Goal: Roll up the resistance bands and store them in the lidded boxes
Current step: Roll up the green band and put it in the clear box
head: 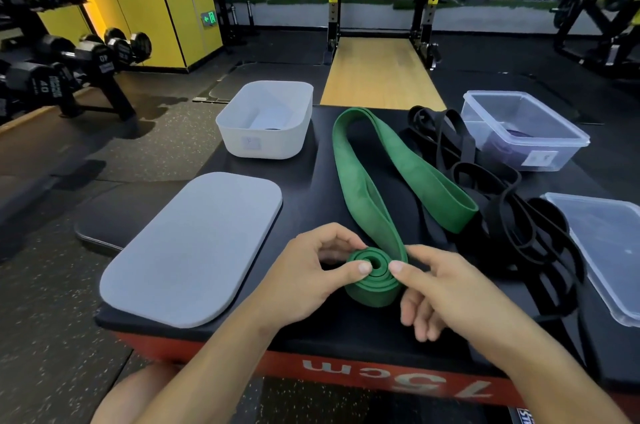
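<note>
An open white box sits at the far left of the black surface, a dark item barely showing inside. Its grey lid lies flat nearer the camera. At far right, a clear box holds something dark purple, its clear lid beside it. Between them, the left hand and right hand pinch the coiled end of a green band near the front edge, thumbs on the coil's face. Its loose length loops away beside tangled black bands.
</note>
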A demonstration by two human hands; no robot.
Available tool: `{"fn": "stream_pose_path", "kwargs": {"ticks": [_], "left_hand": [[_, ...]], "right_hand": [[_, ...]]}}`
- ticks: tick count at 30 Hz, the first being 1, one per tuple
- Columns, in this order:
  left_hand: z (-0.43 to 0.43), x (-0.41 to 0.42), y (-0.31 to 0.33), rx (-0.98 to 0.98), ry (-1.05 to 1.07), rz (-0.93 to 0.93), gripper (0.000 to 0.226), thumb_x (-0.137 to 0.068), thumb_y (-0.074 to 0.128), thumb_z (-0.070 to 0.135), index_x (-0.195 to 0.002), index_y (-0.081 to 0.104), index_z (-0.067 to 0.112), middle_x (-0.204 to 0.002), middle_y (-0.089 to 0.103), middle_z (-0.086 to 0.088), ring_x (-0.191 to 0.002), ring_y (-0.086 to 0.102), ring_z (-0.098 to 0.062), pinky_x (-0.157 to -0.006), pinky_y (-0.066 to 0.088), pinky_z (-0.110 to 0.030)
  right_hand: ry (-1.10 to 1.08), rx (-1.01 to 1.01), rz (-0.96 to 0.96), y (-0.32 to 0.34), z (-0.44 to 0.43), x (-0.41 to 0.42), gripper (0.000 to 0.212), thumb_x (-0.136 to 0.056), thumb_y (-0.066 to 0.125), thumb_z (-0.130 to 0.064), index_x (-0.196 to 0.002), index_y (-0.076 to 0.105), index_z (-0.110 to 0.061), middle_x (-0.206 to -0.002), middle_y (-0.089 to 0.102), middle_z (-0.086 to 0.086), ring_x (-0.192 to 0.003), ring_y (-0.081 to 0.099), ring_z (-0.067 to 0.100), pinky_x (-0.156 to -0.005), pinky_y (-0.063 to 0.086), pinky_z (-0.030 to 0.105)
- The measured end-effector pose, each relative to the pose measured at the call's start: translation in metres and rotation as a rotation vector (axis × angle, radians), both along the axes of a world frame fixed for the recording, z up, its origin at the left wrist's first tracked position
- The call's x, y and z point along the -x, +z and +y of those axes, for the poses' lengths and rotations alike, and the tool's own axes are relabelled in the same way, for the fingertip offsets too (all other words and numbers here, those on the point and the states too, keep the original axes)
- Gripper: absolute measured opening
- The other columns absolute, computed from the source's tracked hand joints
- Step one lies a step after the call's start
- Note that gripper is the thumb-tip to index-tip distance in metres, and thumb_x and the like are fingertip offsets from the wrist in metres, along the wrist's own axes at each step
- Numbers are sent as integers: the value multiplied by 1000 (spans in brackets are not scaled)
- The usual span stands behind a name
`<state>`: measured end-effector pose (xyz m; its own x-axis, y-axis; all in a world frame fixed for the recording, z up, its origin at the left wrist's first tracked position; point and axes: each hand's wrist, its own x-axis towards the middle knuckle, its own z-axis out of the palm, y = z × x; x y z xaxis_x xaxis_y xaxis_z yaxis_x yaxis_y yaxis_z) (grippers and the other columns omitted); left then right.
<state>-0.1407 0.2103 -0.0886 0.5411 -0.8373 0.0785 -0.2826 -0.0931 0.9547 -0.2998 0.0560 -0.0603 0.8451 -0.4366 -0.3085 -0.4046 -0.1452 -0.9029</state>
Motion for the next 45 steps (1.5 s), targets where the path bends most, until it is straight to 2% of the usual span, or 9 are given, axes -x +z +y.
{"fn": "stream_pose_path", "kwargs": {"ticks": [6,15,19,25,30,34,37,40,45], "left_hand": [[-4,3,1,-27,40,8,15,-91,81,25,-102,72,28,-105,78,10,-104,73,-6,-101,55,-34],[-1,2,2,-21,12,50,27,-88,84,19,-110,69,27,-110,78,8,-107,73,-9,-96,56,-30],[-1,2,6,-20,-10,52,26,-90,81,16,-113,75,28,-110,78,16,-108,72,-1,-92,51,-14],[0,2,6,13,-28,101,27,-93,78,15,-118,77,25,-111,79,12,-111,72,-5,-96,53,-19],[0,2,2,18,-32,9,31,-90,81,24,-121,78,25,-116,75,12,-113,69,-4,-101,51,-21],[-4,-2,1,4,0,14,31,-80,88,32,-111,81,33,-102,68,10,-97,68,-9,-93,52,-26],[-4,-5,0,30,4,53,29,-78,91,24,-105,79,23,-97,75,1,-92,73,-17,-89,56,-29],[-3,-2,1,54,55,59,28,-76,93,22,-94,72,17,-93,78,-1,-89,74,-17,-88,58,-28],[1,4,-1,97,80,103,16,-83,86,12,-97,78,14,-95,80,-1,-93,77,-17,-88,59,-28]], "right_hand": [[-72,-117,-2,3,5,1,36,-103,62,-29,-137,50,-35,-77,75,18,-58,71,32,-50,55,31],[-43,-147,-21,5,10,3,22,-106,55,-28,-122,60,-43,-78,74,18,-72,76,37,-61,62,33],[-76,-189,-34,4,9,0,23,-107,53,-28,-126,64,-36,-78,73,24,-69,74,37,-60,60,32],[39,154,-40,-2,4,-9,31,-111,42,-33,-125,63,-51,-62,65,1,-50,55,12,-51,43,23],[209,306,29,3,0,-5,48,-88,57,-60,-134,46,-66,-110,70,-27,-101,65,-5,-96,51,33],[335,561,89,12,-5,-8,63,-63,81,-60,-118,50,-61,-104,46,-25,-92,57,0,-84,51,27],[255,492,-32,2,-6,-14,63,-57,90,-59,-114,65,-50,-105,47,-24,-96,59,-2,-87,50,26],[169,459,-127,-12,-7,-15,67,-53,90,-62,-114,69,-44,-106,55,-16,-98,64,6,-91,55,38],[19,651,-154,-19,12,-16,49,-58,79,-69,-85,53,-36,-96,49,-12,-79,58,7,-68,52,33]]}}
